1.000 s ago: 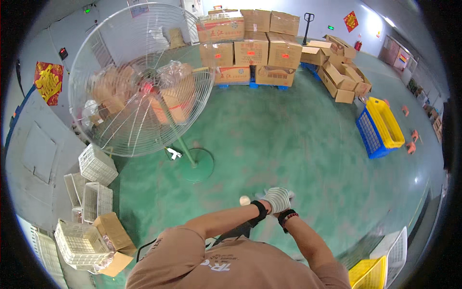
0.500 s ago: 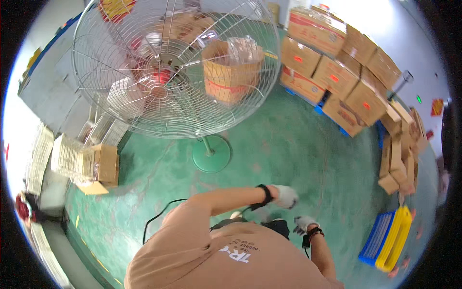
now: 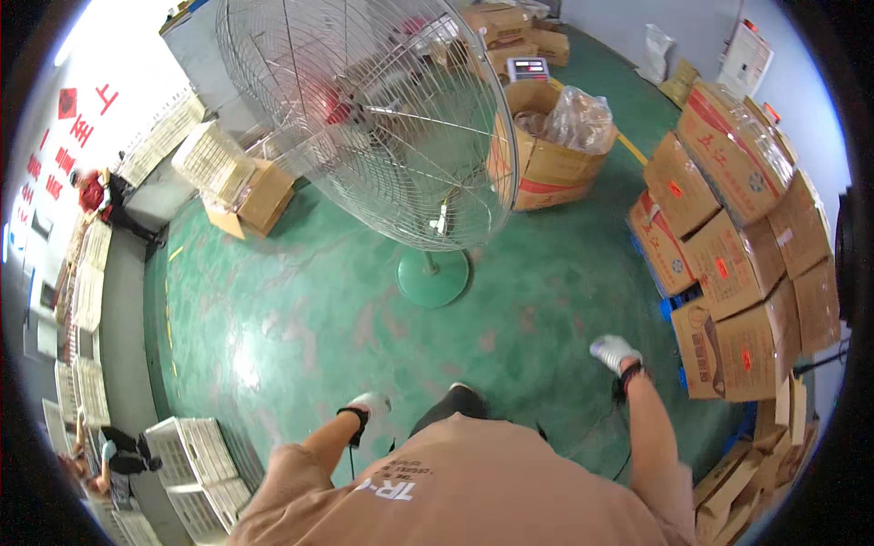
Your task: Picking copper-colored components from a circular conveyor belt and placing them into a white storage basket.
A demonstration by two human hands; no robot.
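Two gloved hands, well apart above a green floor (image 3: 309, 328). Left hand (image 3: 371, 404) low and close beside the brown shirt (image 3: 537, 487), with nothing visibly gripped; too small and blurred to tell whether spread or pressed together. Right hand (image 3: 615, 351) extended farther out, toward the side of the stacked cartons (image 3: 728, 259) but apart from them; perhaps slightly curled, though impossible to tell how far, with no object to be made out in it. On both wrists, dark bands (image 3: 356, 416), probably to secure the thin cables (image 3: 351, 462) hanging below. Ahead, between and beyond both hands, a large wire-caged fan (image 3: 353, 111), standing on a round green base (image 3: 433, 278), broad and flat as if to steady so wide a cage. Behind the fan, an open carton (image 3: 555, 173) with a clear plastic bag (image 3: 580, 120) at its mouth, possibly a liner. At right, taped cartons tiered on blue pallets (image 3: 667, 309), presumably for lifting clear of the floor. At lower left, white slatted crates (image 3: 191, 455) grouped at the floor's edge, likely to leave walking room; farther up, a co-worker in red (image 3: 92, 196).
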